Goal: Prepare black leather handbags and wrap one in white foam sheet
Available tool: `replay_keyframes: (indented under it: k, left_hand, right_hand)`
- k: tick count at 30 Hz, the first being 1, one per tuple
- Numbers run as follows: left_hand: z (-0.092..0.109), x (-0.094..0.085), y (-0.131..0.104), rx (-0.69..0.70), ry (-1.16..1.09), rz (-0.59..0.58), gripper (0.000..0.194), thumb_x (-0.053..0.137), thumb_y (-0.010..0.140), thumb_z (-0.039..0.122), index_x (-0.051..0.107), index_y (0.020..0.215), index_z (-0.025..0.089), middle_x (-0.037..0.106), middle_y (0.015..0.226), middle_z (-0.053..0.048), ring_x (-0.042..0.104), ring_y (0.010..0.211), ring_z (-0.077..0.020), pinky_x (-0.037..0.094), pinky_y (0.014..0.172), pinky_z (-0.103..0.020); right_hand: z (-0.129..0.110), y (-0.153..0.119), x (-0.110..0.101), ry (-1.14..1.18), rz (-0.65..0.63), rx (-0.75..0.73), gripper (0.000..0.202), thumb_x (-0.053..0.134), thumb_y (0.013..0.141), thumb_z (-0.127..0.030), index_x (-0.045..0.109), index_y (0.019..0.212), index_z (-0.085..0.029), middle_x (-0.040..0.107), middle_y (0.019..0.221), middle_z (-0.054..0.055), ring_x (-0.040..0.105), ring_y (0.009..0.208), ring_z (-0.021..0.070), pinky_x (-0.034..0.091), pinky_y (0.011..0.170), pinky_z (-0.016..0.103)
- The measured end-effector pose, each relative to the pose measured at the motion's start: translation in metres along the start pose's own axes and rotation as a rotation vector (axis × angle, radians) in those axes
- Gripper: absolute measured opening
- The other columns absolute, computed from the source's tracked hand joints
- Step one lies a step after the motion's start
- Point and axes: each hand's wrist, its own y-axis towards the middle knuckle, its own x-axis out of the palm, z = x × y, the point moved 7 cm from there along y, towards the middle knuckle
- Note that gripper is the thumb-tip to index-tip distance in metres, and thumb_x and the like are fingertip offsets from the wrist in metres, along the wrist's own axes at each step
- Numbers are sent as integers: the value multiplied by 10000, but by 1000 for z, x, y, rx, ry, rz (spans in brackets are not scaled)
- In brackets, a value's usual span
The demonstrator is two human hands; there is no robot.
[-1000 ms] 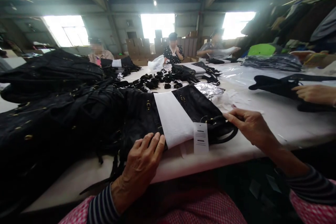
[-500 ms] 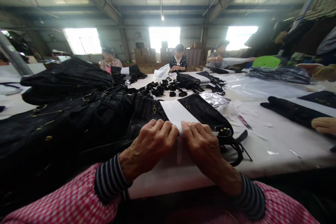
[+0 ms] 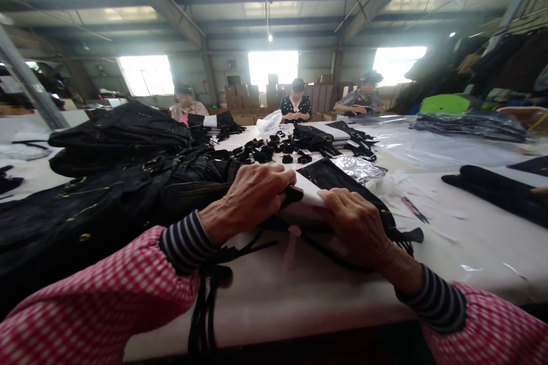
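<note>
In front of me on the table lies a black bag [image 3: 357, 187] with a strip of white paper [image 3: 307, 187] across it. My left hand [image 3: 257, 191] is closed on the bag's left part and holds it raised, a dark edge sticking out past the fingers. My right hand [image 3: 355, 222] grips the near edge of the bag and paper, its thumb side pressed on the white strip. Thin black straps [image 3: 205, 311] hang over the table's front edge below my left wrist. My fingertips are partly hidden under the bag.
A big pile of black bags [image 3: 107, 199] fills the left side. Small black straps [image 3: 257, 151] and crumpled clear plastic [image 3: 358, 168] lie beyond. Pink-handled thread snips [image 3: 414, 209] are on the right, near another black bag [image 3: 483, 188]. Several people sit across the table.
My left hand has lifted and folded up the left side of the bag. My right hand has shifted right. Black straps now hang at the table's front. The view has turned slightly left.
</note>
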Motion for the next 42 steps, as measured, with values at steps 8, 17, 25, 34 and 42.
replay_keyframes:
  k: [8, 17, 25, 34, 42]
  left_hand:
    - [-22, 16, 1, -213, -165, -59, 239, 653, 817, 268, 722, 1046, 269, 740, 836, -5, 689, 802, -231, 367, 651, -291]
    - [-29, 5, 14, -226, -158, -51, 218, 618, 813, 313, 733, 996, 283, 727, 808, -7, 666, 780, -237, 334, 649, -304]
    - [-36, 5, 16, -249, -217, -55, 189, 636, 801, 320, 733, 958, 278, 718, 783, 0, 657, 760, -223, 331, 656, -298]
    - [-22, -13, 11, -170, -149, 69, 175, 623, 826, 259, 714, 973, 237, 752, 915, -12, 681, 806, -229, 379, 675, -306]
    - [-21, -68, 39, -203, -27, 286, 202, 626, 806, 260, 738, 967, 214, 747, 892, -52, 662, 823, -247, 425, 723, -336]
  right_hand:
    - [4, -20, -8, 1, 101, 81, 191, 571, 992, -247, 643, 1107, -113, 703, 930, 108, 621, 842, 280, 431, 781, 394]
    - [22, -13, -25, 32, 155, 45, 29, 637, 950, -166, 659, 934, -177, 712, 842, 51, 643, 822, 244, 407, 817, 394]
    - [24, -20, -31, 78, 182, -13, 160, 557, 983, -89, 615, 873, -192, 744, 943, 44, 668, 892, 214, 405, 837, 388]
    - [36, -23, -24, -180, 154, -25, 99, 517, 995, -104, 587, 979, -170, 722, 1022, 88, 597, 947, 255, 386, 797, 394]
    - [83, 40, -40, -329, 323, -119, 133, 510, 990, -141, 591, 904, -200, 704, 957, 90, 560, 899, 260, 365, 783, 408]
